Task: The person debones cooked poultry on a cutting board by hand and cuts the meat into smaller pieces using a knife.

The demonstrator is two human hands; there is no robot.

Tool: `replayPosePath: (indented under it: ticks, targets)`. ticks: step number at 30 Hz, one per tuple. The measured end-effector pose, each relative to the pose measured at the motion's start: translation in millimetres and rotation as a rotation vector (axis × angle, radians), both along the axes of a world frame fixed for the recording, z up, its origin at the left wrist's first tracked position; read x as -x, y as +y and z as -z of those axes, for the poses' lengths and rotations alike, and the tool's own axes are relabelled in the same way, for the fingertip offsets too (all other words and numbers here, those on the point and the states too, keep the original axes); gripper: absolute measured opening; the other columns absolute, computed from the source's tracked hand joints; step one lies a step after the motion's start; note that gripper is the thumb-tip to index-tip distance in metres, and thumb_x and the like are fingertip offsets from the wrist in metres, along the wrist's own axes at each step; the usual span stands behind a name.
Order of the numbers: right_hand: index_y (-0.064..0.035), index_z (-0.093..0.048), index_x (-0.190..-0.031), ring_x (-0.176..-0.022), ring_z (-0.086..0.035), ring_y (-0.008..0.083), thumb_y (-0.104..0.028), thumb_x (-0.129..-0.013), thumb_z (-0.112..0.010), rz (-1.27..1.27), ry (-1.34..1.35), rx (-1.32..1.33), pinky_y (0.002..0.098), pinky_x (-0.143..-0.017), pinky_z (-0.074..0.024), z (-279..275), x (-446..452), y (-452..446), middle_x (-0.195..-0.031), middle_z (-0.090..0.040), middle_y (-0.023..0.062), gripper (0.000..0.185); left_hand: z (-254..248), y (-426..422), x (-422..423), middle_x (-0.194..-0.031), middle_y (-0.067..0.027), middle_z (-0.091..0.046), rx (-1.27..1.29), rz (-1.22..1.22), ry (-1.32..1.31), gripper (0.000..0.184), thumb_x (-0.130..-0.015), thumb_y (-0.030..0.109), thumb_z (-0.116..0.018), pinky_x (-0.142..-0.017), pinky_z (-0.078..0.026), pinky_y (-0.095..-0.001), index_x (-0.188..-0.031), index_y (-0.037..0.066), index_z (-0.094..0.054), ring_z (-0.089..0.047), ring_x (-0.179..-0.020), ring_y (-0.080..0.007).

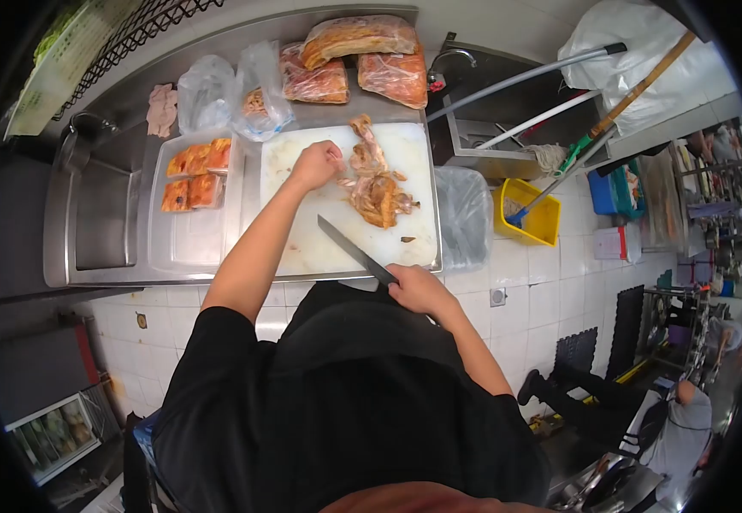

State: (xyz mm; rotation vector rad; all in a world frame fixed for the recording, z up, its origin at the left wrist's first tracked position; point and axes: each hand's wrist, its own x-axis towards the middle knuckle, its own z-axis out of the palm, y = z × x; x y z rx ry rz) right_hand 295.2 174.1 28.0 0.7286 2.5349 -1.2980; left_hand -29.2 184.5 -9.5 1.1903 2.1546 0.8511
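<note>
My right hand [415,289] is wrapped round the handle of a knife [355,248], whose blade points up and left over the front edge of the white cutting board [302,248]. Over the board's upper middle is my left hand [318,164], its fingers curled together; whether something small is between them I cannot make out. Just right of it lie pieces of browned cooked meat [379,198], with a bony piece [367,147] above them. A small dark scrap [407,239] rests near the board's lower right.
Left of the board, a clear tray [193,242] holds packed orange meat portions [191,192]. Large wrapped meat slabs [315,75] and plastic bags [208,90] lie behind. A sink [106,214] is far left; a yellow bucket [529,214] stands right. Another person [674,427] is lower right.
</note>
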Motion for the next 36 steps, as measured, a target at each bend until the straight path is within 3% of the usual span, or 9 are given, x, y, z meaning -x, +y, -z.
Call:
replayPosePath:
  ticks: [4, 6, 9, 12, 14, 18, 23, 29, 36]
  targets:
    - [0.0005, -0.059, -0.101, -0.089, -0.061, 0.0456, -0.014, -0.083, -0.055, 0.049, -0.035, 0.008, 0.0522, -0.082, -0.0475, -3.2, 7.0, 4.1, -0.09, -0.065, 0.0285, 0.024, -20.4, -41.3, 3.9, -0.082, -0.0115, -0.068, -0.092, -0.043, -0.029, 0.014, -0.076, 0.008, -0.071, -0.071, -0.053, -0.034, -0.088, 0.004, -0.065, -0.066, -0.075, -0.0237]
    - [0.001, -0.059, -0.1, -0.089, -0.061, 0.0461, -0.014, -0.083, -0.055, 0.061, -0.049, -0.004, 0.0525, -0.082, -0.0474, -0.4, 9.6, 3.6, -0.089, -0.064, 0.0292, 0.023, -21.7, -77.6, -19.9, -0.087, -0.0101, -0.066, -0.275, -0.083, 0.239, 0.011, -0.079, 0.005, -0.069, -0.072, -0.052, -0.0327, -0.089, 0.002, -0.063, -0.065, -0.078, -0.0226]
    - [0.0022, -0.057, -0.099, -0.086, -0.06, 0.0476, -0.015, -0.084, -0.056, 0.136, -0.01, -0.068, 0.0539, -0.08, -0.047, 5.5, 18.8, 3.9, -0.086, -0.063, 0.0309, 0.022, 12.3, -128.6, -58.8, -0.096, -0.0156, -0.062, -0.182, 0.171, 0.137, 0.021, -0.076, 0.005, -0.068, -0.082, -0.049, -0.0427, -0.096, 0.005, -0.064, -0.061, -0.093, -0.0358]
    - [0.0022, -0.056, -0.1, -0.084, -0.06, 0.0483, -0.015, -0.085, -0.056, 0.129, -0.026, -0.077, 0.0547, -0.078, -0.0465, -0.1, 33.6, 3.5, -0.083, -0.063, 0.0302, 0.022, 18.1, -158.4, -80.7, -0.098, -0.0154, -0.061, -0.184, 0.18, 0.085, 0.027, -0.074, 0.003, -0.069, -0.083, -0.048, -0.0429, -0.1, 0.005, -0.064, -0.059, -0.096, -0.0352]
    - [0.0022, -0.055, -0.102, -0.081, -0.061, 0.0479, -0.014, -0.086, -0.055, 0.12, -0.02, -0.092, 0.0551, -0.075, -0.0467, 1.2, 42.5, 1.8, -0.08, -0.063, 0.0301, 0.022, 20.4, -167.3, -83.2, -0.1, -0.0139, -0.06, -0.244, 0.014, 0.183, 0.033, -0.07, 0.002, -0.071, -0.085, -0.047, -0.0426, -0.103, 0.005, -0.064, -0.058, -0.097, -0.0344]
    - [0.0015, -0.053, -0.103, -0.075, -0.062, 0.0469, -0.014, -0.088, -0.053, 0.094, -0.019, -0.195, 0.0552, -0.072, -0.0475, 10.3, 65.5, -6.4, -0.076, -0.063, 0.0292, 0.021, 25.9, -151.6, -70.8, -0.1, -0.0126, -0.058, -0.349, -0.027, 0.259, 0.033, -0.07, 0.001, -0.07, -0.085, -0.046, -0.0421, -0.102, 0.005, -0.064, -0.056, -0.096, -0.0338]
    - [0.0001, -0.049, -0.099, -0.068, -0.064, 0.0439, -0.013, -0.091, -0.047, -0.036, -0.004, -0.391, 0.0543, -0.063, -0.0502, 6.2, 105.9, -13.2, -0.072, -0.064, 0.0253, 0.015, 35.1, -131.9, -59.3, -0.096, -0.0128, -0.057, -0.151, 0.091, 0.308, 0.025, -0.073, 0.002, -0.066, -0.083, -0.045, -0.0419, -0.098, 0.004, -0.064, -0.055, -0.092, -0.033]
    - [0.0013, -0.046, -0.104, -0.07, -0.066, 0.0438, -0.008, -0.088, -0.044, -0.087, -0.12, -0.418, 0.0535, -0.063, -0.052, 2.4, 120.9, -21.7, -0.074, -0.065, 0.026, 0.019, 34.1, -122.5, -54.2, -0.09, -0.0132, -0.058, -0.124, 0.107, 0.327, 0.013, -0.075, 0.012, -0.066, -0.081, -0.047, -0.0416, -0.085, 0.003, -0.066, -0.057, -0.089, -0.0319]
    - [0.0019, -0.045, -0.106, -0.072, -0.066, 0.0444, -0.008, -0.087, -0.043, -0.075, -0.188, -0.427, 0.0541, -0.065, -0.052, 15.1, 134.4, -29.1, -0.076, -0.065, 0.0275, 0.021, 36.5, -126.9, -50.0, -0.088, -0.0129, -0.06, -0.163, 0.103, 0.232, 0.01, -0.075, 0.005, -0.064, -0.08, -0.048, -0.0421, -0.084, 0.002, -0.067, -0.058, -0.088, -0.0326]
